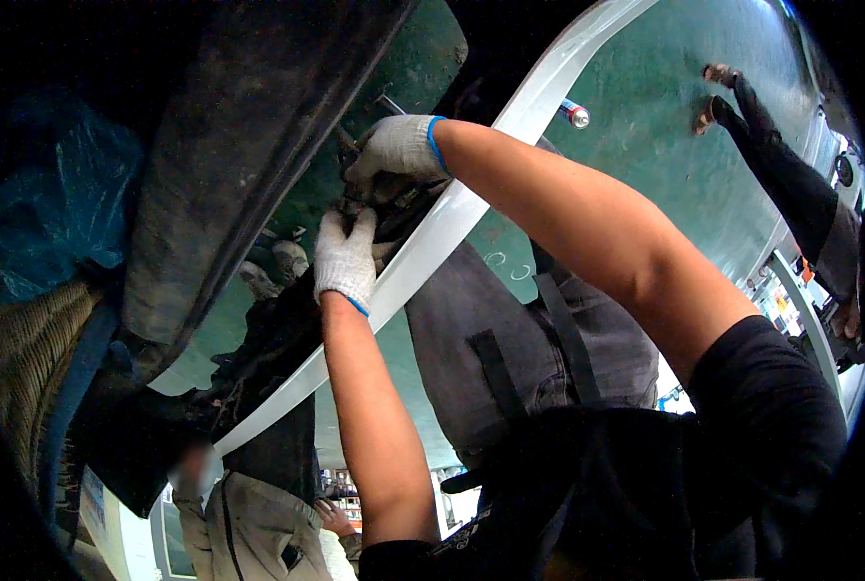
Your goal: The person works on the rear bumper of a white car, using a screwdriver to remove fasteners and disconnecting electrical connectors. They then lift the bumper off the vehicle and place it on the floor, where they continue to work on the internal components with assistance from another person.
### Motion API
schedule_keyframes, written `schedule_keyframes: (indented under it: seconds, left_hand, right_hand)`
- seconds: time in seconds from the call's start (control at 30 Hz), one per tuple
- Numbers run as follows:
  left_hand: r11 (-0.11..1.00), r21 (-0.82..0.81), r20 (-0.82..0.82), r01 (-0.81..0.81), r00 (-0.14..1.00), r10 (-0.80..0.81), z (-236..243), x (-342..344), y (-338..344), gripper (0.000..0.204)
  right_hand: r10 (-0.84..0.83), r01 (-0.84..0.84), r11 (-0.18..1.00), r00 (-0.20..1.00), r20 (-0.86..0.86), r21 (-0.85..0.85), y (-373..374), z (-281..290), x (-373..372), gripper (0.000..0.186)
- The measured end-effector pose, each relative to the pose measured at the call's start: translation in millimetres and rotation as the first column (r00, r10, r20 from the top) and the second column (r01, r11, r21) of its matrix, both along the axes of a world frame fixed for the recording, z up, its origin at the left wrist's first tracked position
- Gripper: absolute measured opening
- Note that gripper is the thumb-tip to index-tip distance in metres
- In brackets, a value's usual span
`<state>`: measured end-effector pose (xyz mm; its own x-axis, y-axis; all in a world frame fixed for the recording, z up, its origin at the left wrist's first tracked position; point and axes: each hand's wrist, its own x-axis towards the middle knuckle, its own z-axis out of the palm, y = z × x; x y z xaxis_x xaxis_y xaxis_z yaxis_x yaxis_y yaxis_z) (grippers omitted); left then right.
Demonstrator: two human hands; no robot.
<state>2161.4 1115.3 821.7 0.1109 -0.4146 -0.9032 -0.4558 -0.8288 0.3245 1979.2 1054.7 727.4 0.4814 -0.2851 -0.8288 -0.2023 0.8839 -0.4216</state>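
Both my hands wear whitish knit gloves with blue cuffs and reach across a long, curved white panel edge point(418, 263). My left hand point(345, 257) has its fingers closed at a dark part just beyond that edge; whatever they grip is hidden. Slightly farther off, my right hand point(398, 150) is curled around something dark that I cannot make out. A thin metal rod point(389, 104) sticks out beside the right glove. Dark fittings between and below the two gloves are too shadowed to name.
A large dusty black panel point(248, 145) slants along the left, with blue plastic film point(60, 203) and a ribbed hose point(40, 334) beyond. A spray can point(576, 114) lies on the green floor. One person point(771, 136) stands at the right, another point(263, 523) at the lower left.
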Motion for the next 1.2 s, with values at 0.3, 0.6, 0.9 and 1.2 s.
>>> schedule_keyframes:
  seconds: [0.3,0.6,0.9,1.2]
  left_hand:
    - [0.999,-0.010,-0.037,-0.046,0.998,0.045,-10,5,7,0.053]
    - [0.965,0.156,-0.177,-0.213,0.955,0.239,0,9,6,0.063]
    - [0.950,0.157,-0.195,-0.269,0.935,0.297,-1,14,10,0.069]
    - [0.946,0.152,-0.231,-0.286,0.921,0.315,0,17,12,0.064]
  right_hand:
    - [0.122,-0.129,0.966,0.991,-0.046,-0.222,4,-7,-1,0.034]
    - [0.029,-0.002,0.982,0.990,0.136,-0.189,1,-10,-8,0.034]
    - [-0.064,0.056,0.997,0.988,0.139,0.061,-12,2,-25,0.030]
    - [-0.101,0.104,0.994,0.990,0.094,-0.025,-9,-1,-15,0.032]
